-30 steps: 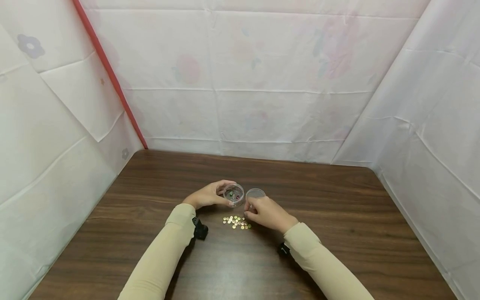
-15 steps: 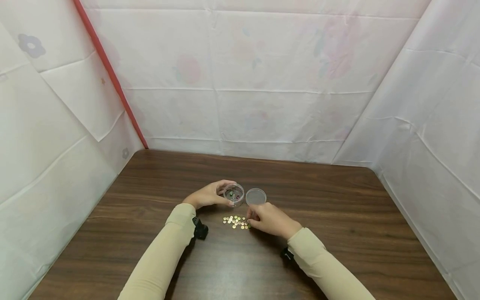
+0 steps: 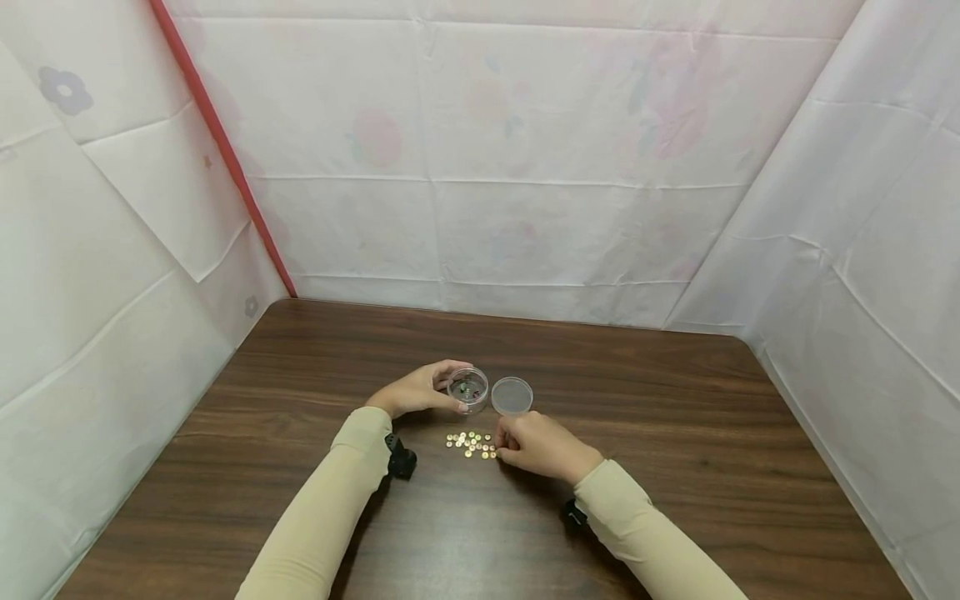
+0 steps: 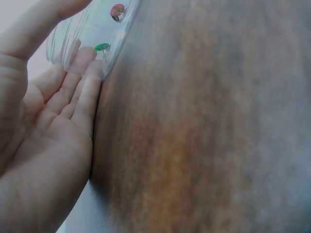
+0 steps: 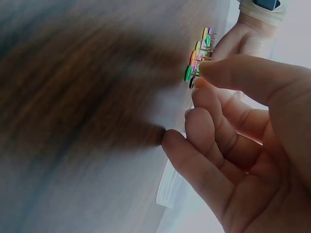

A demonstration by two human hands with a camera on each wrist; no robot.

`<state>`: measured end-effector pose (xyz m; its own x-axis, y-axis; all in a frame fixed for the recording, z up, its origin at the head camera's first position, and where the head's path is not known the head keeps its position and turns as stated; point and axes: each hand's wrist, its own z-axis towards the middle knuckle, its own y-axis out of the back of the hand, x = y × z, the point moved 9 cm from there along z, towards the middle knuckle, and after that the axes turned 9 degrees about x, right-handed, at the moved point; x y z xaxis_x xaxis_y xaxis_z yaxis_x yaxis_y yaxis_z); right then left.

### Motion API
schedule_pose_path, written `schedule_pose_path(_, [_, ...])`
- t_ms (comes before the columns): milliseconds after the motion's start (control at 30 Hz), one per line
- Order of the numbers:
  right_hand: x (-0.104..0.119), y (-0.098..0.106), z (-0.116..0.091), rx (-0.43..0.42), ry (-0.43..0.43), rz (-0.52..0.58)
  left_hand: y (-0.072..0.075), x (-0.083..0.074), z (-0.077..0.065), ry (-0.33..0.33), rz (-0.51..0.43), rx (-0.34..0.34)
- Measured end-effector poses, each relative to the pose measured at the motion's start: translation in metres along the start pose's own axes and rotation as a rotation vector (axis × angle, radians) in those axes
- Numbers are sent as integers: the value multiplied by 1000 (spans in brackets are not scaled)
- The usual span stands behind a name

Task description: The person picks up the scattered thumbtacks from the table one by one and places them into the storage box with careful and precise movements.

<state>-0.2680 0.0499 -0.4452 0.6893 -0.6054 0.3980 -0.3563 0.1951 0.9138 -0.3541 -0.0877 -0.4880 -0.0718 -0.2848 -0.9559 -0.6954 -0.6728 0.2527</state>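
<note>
My left hand (image 3: 418, 390) holds a clear round plastic box (image 3: 476, 407) by its side, thumb at the front and fingers behind. Inside it lie a few thumbtacks, among them a red one (image 4: 117, 10) and a green one (image 4: 102, 47). In front of the box a loose group of thumbtacks (image 3: 471, 444) is spread over the table, pins up in the right wrist view. At the group's right end my right hand (image 3: 543, 446) pinches the pin of a green thumbtack (image 5: 188, 73) between thumb and index fingertip, its head down by the tabletop.
A clear round lid (image 3: 512, 395) lies right of the box, just beyond my right hand. The brown wooden table (image 3: 660, 417) is bordered by white curtains (image 3: 480, 233) at the back and sides. A small black camera (image 3: 401, 461) sits on my left wrist.
My right hand has moved back from beside the lid, slightly right and nearer me, to the right end of the thumbtacks, uncovering the lid. The left hand and box stay put.
</note>
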Motion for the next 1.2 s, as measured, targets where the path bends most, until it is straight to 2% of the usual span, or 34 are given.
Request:
schedule_pose_path(133, [0, -1, 0, -2, -13, -19, 2, 5, 2, 1, 4, -20])
schedule_pose_path(300, [-1, -2, -1, -3, -21, -37, 2, 5, 2, -8, 19, -27])
schedule_pose_path(533, [-1, -2, 0, -10, -28, -59, -4, -19, -9, -3, 8, 14])
schedule_pose_path(1200, [4, 2, -2, -55, 12, -104, -4, -19, -9, 0, 2, 14])
